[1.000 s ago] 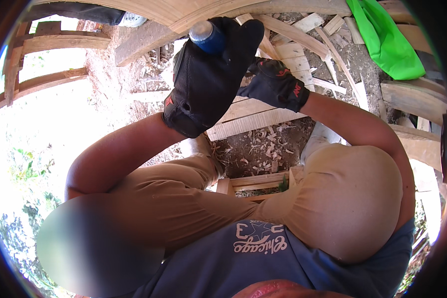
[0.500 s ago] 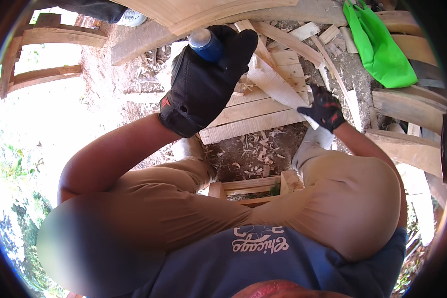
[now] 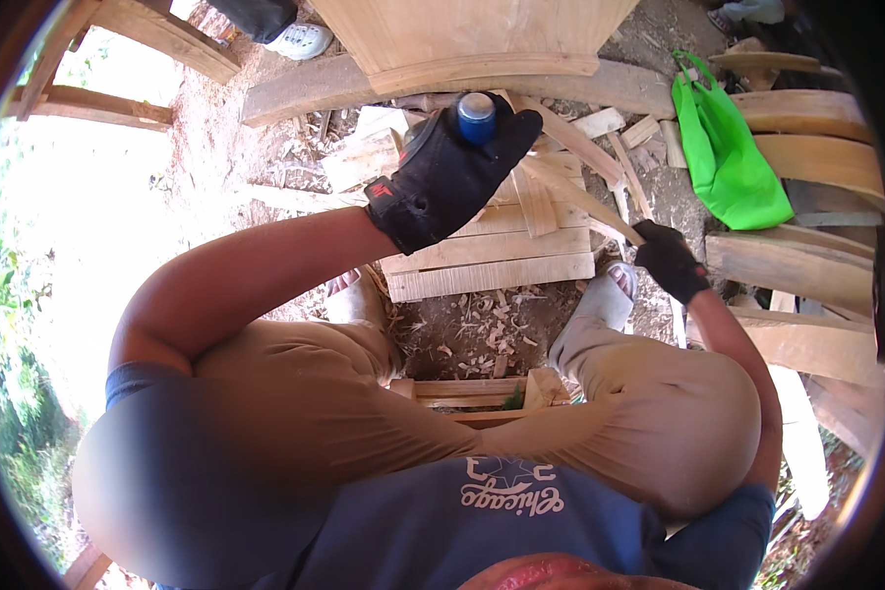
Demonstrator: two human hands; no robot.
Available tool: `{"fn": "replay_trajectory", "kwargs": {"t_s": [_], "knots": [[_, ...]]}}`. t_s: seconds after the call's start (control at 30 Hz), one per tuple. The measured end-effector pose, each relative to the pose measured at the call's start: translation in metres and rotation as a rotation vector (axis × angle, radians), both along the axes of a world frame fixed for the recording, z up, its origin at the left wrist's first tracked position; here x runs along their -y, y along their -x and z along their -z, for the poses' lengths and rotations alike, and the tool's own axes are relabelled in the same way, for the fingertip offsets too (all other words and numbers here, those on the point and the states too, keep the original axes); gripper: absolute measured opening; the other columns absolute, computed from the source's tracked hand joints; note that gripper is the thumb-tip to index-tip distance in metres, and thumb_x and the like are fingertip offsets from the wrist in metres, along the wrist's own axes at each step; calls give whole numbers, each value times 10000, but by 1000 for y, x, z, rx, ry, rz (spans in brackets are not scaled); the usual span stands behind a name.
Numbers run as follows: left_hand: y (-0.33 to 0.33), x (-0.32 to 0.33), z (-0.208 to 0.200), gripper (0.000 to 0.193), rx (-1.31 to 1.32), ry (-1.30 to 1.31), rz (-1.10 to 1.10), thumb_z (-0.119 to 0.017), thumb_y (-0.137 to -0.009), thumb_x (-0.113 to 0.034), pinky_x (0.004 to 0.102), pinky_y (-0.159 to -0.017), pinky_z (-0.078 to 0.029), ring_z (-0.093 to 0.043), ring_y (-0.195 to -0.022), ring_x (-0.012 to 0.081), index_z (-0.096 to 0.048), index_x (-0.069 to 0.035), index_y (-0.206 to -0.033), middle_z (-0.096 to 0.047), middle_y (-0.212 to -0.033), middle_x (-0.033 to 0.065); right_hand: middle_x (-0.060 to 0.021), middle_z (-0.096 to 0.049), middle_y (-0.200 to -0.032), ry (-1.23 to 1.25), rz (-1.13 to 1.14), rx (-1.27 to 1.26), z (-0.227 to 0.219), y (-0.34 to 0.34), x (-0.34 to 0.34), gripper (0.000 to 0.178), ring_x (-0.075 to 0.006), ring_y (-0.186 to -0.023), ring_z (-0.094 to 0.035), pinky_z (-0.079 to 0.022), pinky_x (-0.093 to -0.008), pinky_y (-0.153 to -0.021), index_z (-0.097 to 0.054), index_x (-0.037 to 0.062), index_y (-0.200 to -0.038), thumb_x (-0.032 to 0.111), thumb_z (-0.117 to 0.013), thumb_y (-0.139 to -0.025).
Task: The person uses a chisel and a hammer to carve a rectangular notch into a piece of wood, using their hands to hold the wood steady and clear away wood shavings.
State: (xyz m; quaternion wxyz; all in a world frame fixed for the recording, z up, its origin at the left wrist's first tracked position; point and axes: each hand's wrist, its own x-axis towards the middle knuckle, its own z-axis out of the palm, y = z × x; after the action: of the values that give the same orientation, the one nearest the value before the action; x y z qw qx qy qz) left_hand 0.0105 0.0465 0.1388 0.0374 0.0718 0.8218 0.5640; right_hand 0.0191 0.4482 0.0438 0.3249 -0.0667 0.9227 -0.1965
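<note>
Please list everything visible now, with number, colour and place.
Handle: one, blue and silver, left hand
Wooden strip: one, pale, in right hand
Slatted boards: several, pale, centre
Shavings: many, pale, on ground
Bag: one, green, right
Curved timbers: several, brown, right edge
Panel: one, pale, top centre
Beam: one, brown, below panel
Co-worker's shoe: one, white, upper left
Wooden frame: one, brown, lower centre
Trousers: one pair, tan, lower centre
Shirt: one, blue, bottom
Left hand: one, black-gloved, upper centre
Right hand: one, black-gloved, centre right

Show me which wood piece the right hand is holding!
The long, thin, pale wooden strip. The black-gloved right hand holds its lower end; the short, pale wooden scraps lie loose nearby.
</note>
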Motion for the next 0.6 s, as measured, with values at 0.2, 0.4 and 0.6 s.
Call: {"fn": "replay_trajectory", "kwargs": {"t_s": [0.2,0.4,0.6], "knots": [[-6,3,4,308,34,-23,-40,-699,-1031,-325,362,-655,-539,-650,-679,163,-642,-58,-889,-674,-759,52,-9,-543,-692,557,570,303,-183,2,34,288,-106,-527,-539,-410,-275,-456,-666,3,-1090,196,-690,-877],[-5,5,3,320,-98,5,-55,-708,-1020,-296,359,-685,-531,-635,-702,174,-619,-49,-837,-641,-724,46,-47,-641,-740,572,445,-153,-282,-21,120,235,-119,-597,-603,-496,-294,-575,-659,-13,-1035,215,-698,-995],[3,2,5,307,87,-204,-69,-695,-1023,-330,348,-701,-541,-653,-733,134,-682,-46,-906,-678,-769,43,-45,-623,-682,334,225,-33,-271,-23,132,427,-116,-528,-575,-468,-292,-504,-665,-11,-1007,416,-679,-1023]]}}
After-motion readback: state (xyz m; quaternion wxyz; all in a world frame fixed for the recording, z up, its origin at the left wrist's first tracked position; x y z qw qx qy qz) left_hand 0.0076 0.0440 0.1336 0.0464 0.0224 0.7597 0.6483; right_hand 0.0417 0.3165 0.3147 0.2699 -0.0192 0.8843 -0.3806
